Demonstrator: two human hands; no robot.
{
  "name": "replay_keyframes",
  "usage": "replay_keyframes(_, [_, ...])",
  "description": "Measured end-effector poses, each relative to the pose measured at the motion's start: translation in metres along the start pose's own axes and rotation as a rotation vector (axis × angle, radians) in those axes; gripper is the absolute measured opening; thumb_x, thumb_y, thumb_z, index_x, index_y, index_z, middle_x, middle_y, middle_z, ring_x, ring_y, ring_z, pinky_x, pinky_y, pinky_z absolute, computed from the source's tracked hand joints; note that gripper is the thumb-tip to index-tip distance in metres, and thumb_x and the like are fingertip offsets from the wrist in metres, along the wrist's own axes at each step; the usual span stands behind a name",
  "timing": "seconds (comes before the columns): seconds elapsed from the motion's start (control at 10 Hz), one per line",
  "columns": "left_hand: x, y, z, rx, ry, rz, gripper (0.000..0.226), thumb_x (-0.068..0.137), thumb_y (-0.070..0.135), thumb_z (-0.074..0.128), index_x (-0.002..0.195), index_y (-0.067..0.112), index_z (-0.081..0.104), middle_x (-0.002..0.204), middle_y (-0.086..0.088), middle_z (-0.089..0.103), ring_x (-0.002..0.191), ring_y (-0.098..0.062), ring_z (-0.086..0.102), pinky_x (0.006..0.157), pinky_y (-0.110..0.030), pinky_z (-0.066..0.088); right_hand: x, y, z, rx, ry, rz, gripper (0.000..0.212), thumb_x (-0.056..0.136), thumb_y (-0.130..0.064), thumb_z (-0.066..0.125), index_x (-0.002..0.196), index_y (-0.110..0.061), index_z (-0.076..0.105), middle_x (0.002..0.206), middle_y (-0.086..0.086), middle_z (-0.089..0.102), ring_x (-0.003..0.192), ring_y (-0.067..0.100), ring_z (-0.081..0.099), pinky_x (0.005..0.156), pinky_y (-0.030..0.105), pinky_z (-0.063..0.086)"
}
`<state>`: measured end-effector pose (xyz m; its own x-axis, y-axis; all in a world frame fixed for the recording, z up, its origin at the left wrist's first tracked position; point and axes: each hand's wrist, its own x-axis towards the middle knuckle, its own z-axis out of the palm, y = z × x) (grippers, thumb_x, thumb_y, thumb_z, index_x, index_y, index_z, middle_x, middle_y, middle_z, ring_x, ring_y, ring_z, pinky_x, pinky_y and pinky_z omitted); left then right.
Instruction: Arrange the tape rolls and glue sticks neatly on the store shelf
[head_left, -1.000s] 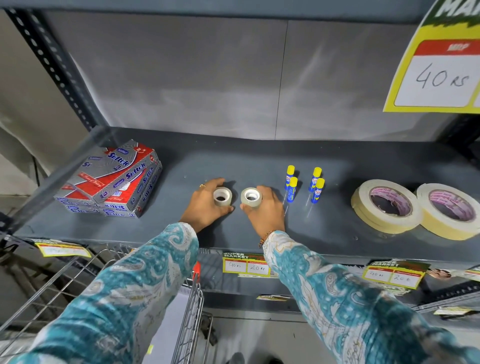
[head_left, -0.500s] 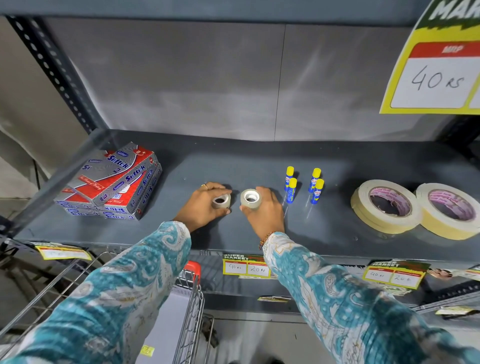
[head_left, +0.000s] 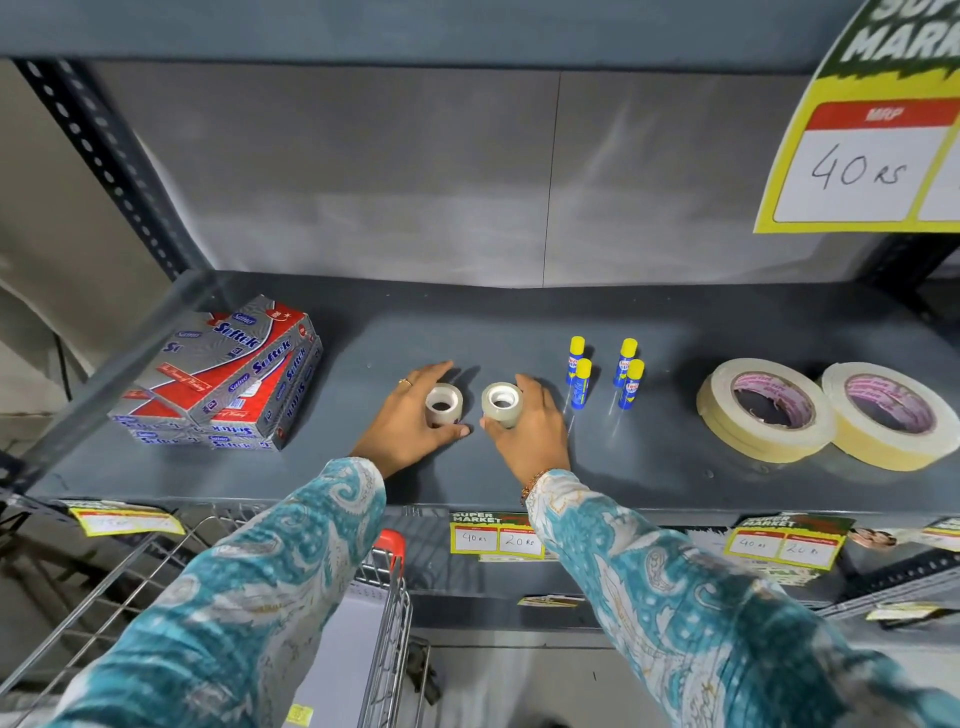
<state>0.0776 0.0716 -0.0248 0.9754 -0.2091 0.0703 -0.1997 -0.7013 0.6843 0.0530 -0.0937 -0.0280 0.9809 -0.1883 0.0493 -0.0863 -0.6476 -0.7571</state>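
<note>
We see the left hand (head_left: 410, 421) wrapped around a small clear tape roll (head_left: 443, 405), thumb in front of it and fingers curled behind, gripping it. The right hand (head_left: 530, 434) grips a second small clear tape roll (head_left: 502, 404) the same way. Both rolls stand on the grey shelf (head_left: 649, 467) with their cores facing up, just beside one another with a narrow gap between.

Against the frame half a second ago, we note that the left roll has been turned from a tilted pose to sitting level. The right roll stays where it was. Both hands have kept their hold, and nothing else on the shelf has shifted.

Just to the right of the right hand stand four blue glue sticks (head_left: 581, 384) with yellow caps, upright, in two close pairs. Further right, well apart from the hands, two large masking tape rolls (head_left: 763, 410) lie flat and touch each other. To the left of the left hand sits a stack of red and silver Softek boxes (head_left: 223, 374), angled to the shelf edge.

Yellow price tags (head_left: 496, 538) hang along the shelf's front lip. A larger tag reading 40 rs (head_left: 862, 166) hangs at upper right. A wire shopping trolley (head_left: 384, 613) stands below the left sleeve.
</note>
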Motion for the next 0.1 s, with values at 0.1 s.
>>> replay_keyframes(0.1, [-0.0106, 0.0009, -0.0028, 0.075, 0.156, 0.003, 0.078, 0.076, 0.040, 0.070, 0.140, 0.020, 0.030, 0.149, -0.006, 0.035, 0.139, -0.021, 0.030, 0.113, -0.037, 0.026, -0.0081, -0.0002, 0.0001, 0.003, 0.088, -0.017, 0.070, 0.080, -0.024, 0.074, 0.138, -0.006, 0.039, 0.140, 0.014, 0.046, 0.128, 0.030, 0.045, 0.103, 0.035, 0.039])
